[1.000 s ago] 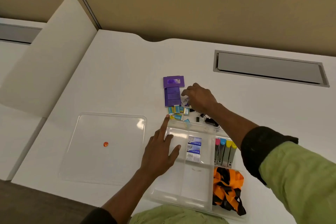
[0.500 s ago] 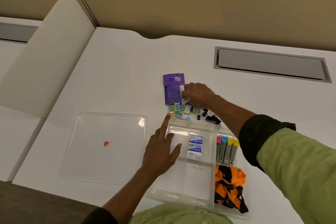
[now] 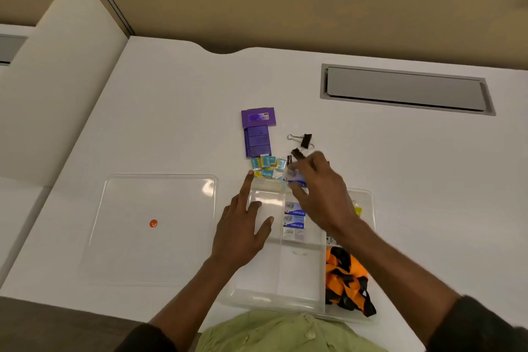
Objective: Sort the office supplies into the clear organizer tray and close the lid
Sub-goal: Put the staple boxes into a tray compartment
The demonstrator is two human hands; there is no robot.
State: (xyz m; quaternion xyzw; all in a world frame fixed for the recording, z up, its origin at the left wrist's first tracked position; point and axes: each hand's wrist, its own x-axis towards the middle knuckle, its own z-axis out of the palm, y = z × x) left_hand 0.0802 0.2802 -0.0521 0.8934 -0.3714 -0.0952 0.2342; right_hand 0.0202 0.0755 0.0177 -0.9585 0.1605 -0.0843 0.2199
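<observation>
The clear organizer tray (image 3: pixel 297 298) lies at the desk's near edge. My left hand (image 3: pixel 243 226) rests flat on its left rim, fingers spread. My right hand (image 3: pixel 320 194) hovers over the tray's back edge and pinches a small blue and white box (image 3: pixel 295 177). Similar blue and white boxes (image 3: pixel 294 220) are stacked in the middle compartment. An orange and black lanyard (image 3: pixel 345 280) fills the right front compartment. Small teal and yellow packets (image 3: pixel 267 166) and black binder clips (image 3: pixel 304 141) lie just behind the tray. The markers are mostly hidden by my right arm.
The clear lid (image 3: pixel 151 226), with an orange dot on it, lies flat to the tray's left. A purple case (image 3: pixel 257 131) sits behind the packets. A grey cable hatch (image 3: pixel 405 88) is set into the desk at back right. A partition wall rises behind.
My right hand has come back from the pile behind the tray to above the tray's back edge, carrying a small blue and white box. The binder clips are now uncovered. My left hand stayed put.
</observation>
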